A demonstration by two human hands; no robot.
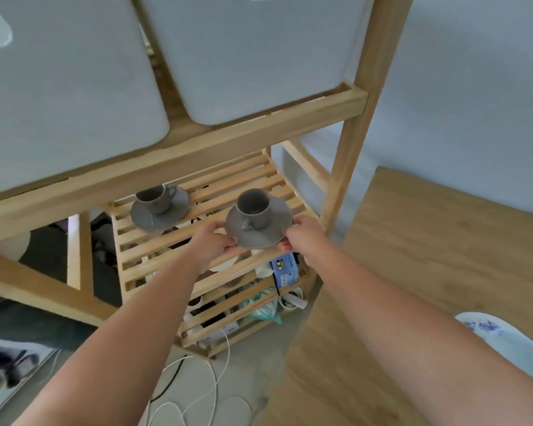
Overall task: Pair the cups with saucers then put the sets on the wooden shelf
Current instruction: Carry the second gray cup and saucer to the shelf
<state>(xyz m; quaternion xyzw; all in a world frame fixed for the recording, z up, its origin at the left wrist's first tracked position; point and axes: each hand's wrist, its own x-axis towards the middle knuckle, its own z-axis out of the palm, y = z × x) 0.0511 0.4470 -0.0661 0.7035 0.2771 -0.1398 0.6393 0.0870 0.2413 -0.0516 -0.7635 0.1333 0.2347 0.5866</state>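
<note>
A grey cup (254, 209) stands upright on a grey saucer (277, 229), its handle turned toward me. My left hand (214, 241) pinches the saucer's left rim and my right hand (303, 236) pinches its right rim, holding the set at the front right of the slatted wooden shelf (225, 182). I cannot tell whether the saucer touches the slats. A second grey cup (156, 198) sits on its own saucer (145, 218) farther back on the left of the same shelf.
Two white fabric bins (253, 56) fill the shelf level above, close over the cups. A wooden post (348, 155) stands just right of my right hand. Lower shelves hold a blue box (285, 269) and clutter. A wooden table (413, 287) lies to the right; white cables (197, 388) lie on the floor.
</note>
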